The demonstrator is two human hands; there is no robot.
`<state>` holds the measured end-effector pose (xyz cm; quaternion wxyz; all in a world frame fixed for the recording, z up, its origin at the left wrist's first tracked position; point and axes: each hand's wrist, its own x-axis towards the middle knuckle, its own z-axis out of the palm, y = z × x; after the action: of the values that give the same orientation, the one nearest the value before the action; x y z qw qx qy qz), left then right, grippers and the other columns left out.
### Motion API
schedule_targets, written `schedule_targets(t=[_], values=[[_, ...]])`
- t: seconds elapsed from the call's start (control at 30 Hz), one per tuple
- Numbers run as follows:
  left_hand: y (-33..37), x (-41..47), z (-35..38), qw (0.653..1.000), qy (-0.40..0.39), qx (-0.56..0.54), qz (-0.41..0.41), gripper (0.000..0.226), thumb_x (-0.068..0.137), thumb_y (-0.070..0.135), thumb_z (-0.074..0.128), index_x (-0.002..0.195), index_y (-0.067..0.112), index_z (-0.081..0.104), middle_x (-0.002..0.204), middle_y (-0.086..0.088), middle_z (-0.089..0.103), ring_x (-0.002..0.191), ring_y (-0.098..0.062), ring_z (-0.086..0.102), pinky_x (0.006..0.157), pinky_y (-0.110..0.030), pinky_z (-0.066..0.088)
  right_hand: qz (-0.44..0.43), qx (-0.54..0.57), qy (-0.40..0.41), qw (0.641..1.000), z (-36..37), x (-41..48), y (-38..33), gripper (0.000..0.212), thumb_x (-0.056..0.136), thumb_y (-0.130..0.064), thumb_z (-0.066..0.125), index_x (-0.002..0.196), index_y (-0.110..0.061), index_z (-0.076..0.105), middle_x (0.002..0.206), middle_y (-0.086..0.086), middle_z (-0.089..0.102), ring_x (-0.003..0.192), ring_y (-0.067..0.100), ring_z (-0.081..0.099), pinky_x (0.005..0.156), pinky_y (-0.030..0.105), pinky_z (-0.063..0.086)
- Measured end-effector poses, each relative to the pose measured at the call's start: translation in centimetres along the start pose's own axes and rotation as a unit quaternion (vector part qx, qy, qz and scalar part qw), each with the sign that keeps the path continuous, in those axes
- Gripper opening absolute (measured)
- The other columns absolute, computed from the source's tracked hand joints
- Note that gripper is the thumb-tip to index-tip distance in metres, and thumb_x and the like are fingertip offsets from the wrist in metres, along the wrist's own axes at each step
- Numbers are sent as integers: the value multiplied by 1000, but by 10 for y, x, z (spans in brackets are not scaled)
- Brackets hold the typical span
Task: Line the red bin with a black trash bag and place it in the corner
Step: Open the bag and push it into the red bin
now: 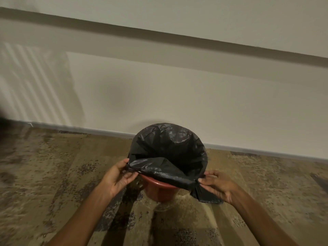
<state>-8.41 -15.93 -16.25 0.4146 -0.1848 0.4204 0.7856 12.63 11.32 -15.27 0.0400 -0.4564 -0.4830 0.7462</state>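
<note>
A red bin (158, 189) stands on the patterned carpet close to the wall. A black trash bag (170, 148) sits inside it, its mouth spread over the far and side rim; only the near part of the red rim shows. My left hand (119, 176) pinches the bag's near edge at the left of the bin. My right hand (218, 185) pinches the same edge at the right, where a loose flap of bag hangs down outside the bin. The near edge of the bag stretches between my two hands, just above the red rim.
A pale wall (177, 96) with a grey skirting board (88, 129) runs right behind the bin. Brown and beige patterned carpet (53, 174) covers the floor on both sides. A dark blurred shape (3, 125) sits at the far left edge.
</note>
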Motion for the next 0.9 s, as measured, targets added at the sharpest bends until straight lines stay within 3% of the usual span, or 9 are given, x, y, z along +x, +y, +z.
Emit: schedule_targets(t=[0.13,0.33,0.4,0.5,0.63,0.7,0.77,0.83,0.9], values=[[-5,-7,3,997,4,73,23,20,81,-6,59,96,7,55,95,-16,60,79,-22,61,55,-32,59,-34,-24,-25,999,-1,-3,12,57,66,27,65,115,0,52,87,18,75,75,28,74,59,30,61],[-17,-9,2,979,34,192,61,53,71,-28,53,114,3,51,99,-20,59,73,-27,60,43,-25,54,-53,-10,-41,998,3,-4,28,60,67,32,58,117,-2,51,105,27,67,92,37,68,65,38,62],[-20,-7,-2,959,60,267,72,52,69,-26,57,114,1,54,103,-21,58,76,-29,61,50,-29,55,-57,-24,-30,998,3,-2,33,61,68,33,55,119,-1,50,111,29,64,101,41,63,72,42,57],[-26,-2,-4,923,102,359,97,43,73,-18,63,111,0,57,100,-19,60,83,-27,61,72,-38,56,-65,-69,4,996,5,1,38,55,73,29,52,119,-1,52,110,27,65,104,41,62,77,44,53],[-27,-1,-5,912,76,388,113,23,83,-7,58,98,9,65,109,-12,64,92,-22,62,71,-30,53,-70,-199,42,977,1,-2,32,38,78,20,58,112,3,56,109,28,62,98,35,62,90,53,53],[-23,-1,-7,906,103,382,151,24,88,-3,53,99,14,65,111,-5,61,92,-19,59,71,-29,50,-146,-264,136,944,-1,-5,16,31,79,16,59,102,-5,56,108,23,59,92,29,59,84,51,54],[-21,-3,-7,885,176,369,222,18,93,7,51,105,11,63,109,-7,61,91,-22,57,76,-35,50,-261,-338,208,880,5,-10,-10,29,79,1,67,101,-15,55,102,6,57,90,20,58,70,36,54],[-21,-6,0,877,183,369,249,19,94,27,51,104,13,60,101,-8,62,87,-22,58,77,-43,51,-357,-410,165,823,20,-12,-43,37,76,-10,73,105,-22,54,100,-10,52,88,6,53,64,17,43],[-24,-11,15,917,103,341,180,26,87,47,56,97,23,55,98,0,59,86,-18,60,69,-38,56,-330,-559,16,761,41,-6,-74,42,74,-16,75,110,-27,55,103,-14,48,92,3,52,72,16,42]])
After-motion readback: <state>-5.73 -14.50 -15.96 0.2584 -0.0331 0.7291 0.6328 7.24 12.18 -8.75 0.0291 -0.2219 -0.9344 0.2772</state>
